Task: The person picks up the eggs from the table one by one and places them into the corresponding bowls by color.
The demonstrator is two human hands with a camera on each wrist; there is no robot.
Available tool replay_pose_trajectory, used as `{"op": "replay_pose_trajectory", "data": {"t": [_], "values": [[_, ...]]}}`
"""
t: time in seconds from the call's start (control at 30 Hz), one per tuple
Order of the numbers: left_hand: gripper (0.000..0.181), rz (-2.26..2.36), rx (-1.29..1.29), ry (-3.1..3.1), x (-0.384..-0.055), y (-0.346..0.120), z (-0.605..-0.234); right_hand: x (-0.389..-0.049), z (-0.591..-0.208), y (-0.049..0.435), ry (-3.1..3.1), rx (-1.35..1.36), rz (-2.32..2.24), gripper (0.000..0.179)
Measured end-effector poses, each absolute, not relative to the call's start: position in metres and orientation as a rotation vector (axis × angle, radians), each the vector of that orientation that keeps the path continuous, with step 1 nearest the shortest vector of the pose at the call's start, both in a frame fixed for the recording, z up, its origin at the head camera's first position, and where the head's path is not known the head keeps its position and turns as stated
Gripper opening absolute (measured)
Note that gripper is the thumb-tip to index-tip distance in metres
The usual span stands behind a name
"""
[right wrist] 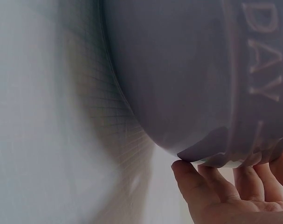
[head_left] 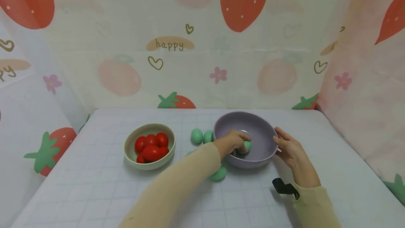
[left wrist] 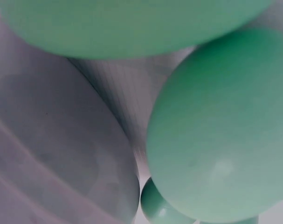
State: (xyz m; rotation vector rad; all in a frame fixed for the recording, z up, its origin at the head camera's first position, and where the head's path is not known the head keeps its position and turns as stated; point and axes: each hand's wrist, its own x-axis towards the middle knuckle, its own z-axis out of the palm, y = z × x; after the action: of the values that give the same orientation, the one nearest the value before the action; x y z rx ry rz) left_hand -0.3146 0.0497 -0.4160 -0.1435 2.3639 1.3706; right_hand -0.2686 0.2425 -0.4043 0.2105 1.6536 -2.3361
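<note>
— Gripping anything with the left hand [head_left: 233,142]?

— Pinching a green egg [head_left: 247,147], with fingers curled over it.

— Lying where?

— Inside the purple bowl [head_left: 262,136], a little toward six o'clock from the middle, reached into from eight o'clock.

— Looking like what?

— Pale mint green, smooth and rounded, with a faint sheen; partly hidden by the fingers.

— And with the right hand [head_left: 292,150]?

— Holding the bowl's rim at three o'clock, with fingers bent against the outer wall.

— Made out anything on that bowl?

— Dusky purple, wide, glossy within, and marked outside with raised letters [right wrist: 265,65] reading "DAY" in the right wrist view.

— Noticed more around it?

— Can see two more green eggs [head_left: 197,136] close together at nine o'clock, another [head_left: 218,174] at seven, and a sliver of one past the sleeve [head_left: 183,178] near eight. Farther out at nine, also a cream bowl [head_left: 148,167] of shiny red ovals [head_left: 152,153].
</note>
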Motion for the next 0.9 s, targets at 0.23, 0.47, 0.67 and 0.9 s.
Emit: {"op": "replay_pose_trajectory", "data": {"t": [0.23,0.47,0.67,0.9], "values": [[0.052,1.409,-0.129,2.298,-0.290,0.037,-0.386,-0.268,-0.404,0.241,1.634,0.194,-2.340,0.049],[0.054,1.478,-0.082,2.285,-0.287,0.032,-0.379,-0.270,-0.403,0.242,1.629,0.199,-2.346,0.049],[0.051,1.576,-0.007,2.237,-0.273,0.017,-0.361,-0.270,-0.403,0.242,1.630,0.194,-2.341,0.050],[0.047,1.783,0.002,2.132,-0.255,-0.009,-0.356,-0.269,-0.403,0.241,1.646,0.196,-2.325,0.048]]}}
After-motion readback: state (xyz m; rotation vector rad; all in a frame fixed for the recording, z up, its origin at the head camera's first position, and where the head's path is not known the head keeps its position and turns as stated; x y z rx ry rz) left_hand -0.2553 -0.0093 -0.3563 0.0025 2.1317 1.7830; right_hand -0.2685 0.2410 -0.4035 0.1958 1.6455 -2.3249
